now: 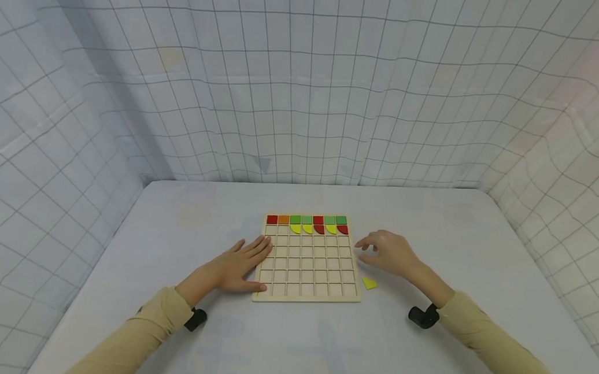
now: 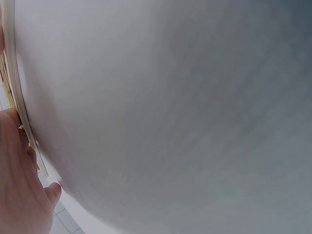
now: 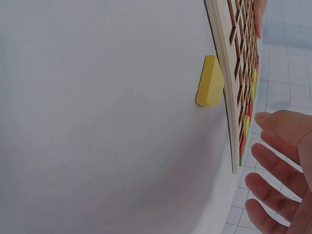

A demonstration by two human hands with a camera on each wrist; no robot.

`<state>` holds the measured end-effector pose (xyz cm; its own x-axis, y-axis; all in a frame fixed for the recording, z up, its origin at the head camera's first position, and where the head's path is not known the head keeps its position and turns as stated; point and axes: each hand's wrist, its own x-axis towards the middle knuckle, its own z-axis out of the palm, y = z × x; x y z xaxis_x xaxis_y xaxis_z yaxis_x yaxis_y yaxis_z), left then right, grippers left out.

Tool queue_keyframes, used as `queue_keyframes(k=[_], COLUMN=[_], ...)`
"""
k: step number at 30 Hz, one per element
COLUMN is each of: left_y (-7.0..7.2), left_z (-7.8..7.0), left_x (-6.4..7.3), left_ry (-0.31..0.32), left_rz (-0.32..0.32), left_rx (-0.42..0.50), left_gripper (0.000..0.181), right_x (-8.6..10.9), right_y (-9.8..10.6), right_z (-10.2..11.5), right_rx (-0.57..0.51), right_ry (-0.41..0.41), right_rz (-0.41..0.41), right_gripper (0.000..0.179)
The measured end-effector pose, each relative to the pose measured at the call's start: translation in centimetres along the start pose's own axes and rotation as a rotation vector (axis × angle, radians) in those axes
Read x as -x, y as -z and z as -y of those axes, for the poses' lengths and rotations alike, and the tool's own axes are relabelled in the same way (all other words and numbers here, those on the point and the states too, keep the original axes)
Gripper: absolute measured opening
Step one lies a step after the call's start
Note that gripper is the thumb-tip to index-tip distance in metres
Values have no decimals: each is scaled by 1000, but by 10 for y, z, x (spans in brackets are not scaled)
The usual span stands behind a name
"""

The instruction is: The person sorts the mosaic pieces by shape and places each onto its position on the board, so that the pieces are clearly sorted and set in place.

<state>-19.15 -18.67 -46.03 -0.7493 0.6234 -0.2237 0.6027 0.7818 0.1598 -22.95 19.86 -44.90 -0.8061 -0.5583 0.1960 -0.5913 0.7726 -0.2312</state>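
Observation:
A wooden grid board (image 1: 307, 263) lies flat on the white table. Square red, orange and green tiles fill its far row, and yellow and red quarter-circle tiles (image 1: 307, 229) sit in several cells of the second row. My left hand (image 1: 239, 265) rests with spread fingers on the board's left edge. Past the right edge, my right hand (image 1: 390, 252) hovers over the table, fingers loosely bent and holding nothing. A loose yellow piece (image 3: 210, 82) lies on the table beside the board's right edge, nearer to me than the right hand.
The white-covered table (image 1: 407, 357) spreads around the board on all sides. White cloth walls with a dark grid (image 1: 316, 95) stand behind it and at left and right. A dark wrist device (image 1: 423, 316) is strapped below the right sleeve.

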Motion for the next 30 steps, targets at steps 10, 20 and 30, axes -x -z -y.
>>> queue_keyframes(k=[10, 20, 30], left_y=[1, 1, 0], left_z=[-2, 1, 3], left_x=[1, -1, -1], left_ry=[7, 2, 6], left_rz=[9, 6, 13], left_rx=[12, 5, 0], left_gripper=[95, 95, 96], right_x=[17, 27, 32], right_y=[0, 1, 0], right_z=[-6, -13, -14], right_rx=[-60, -211, -277], right_ry=[-30, 52, 121], right_rz=[70, 155, 237], right_gripper=[22, 19, 19])
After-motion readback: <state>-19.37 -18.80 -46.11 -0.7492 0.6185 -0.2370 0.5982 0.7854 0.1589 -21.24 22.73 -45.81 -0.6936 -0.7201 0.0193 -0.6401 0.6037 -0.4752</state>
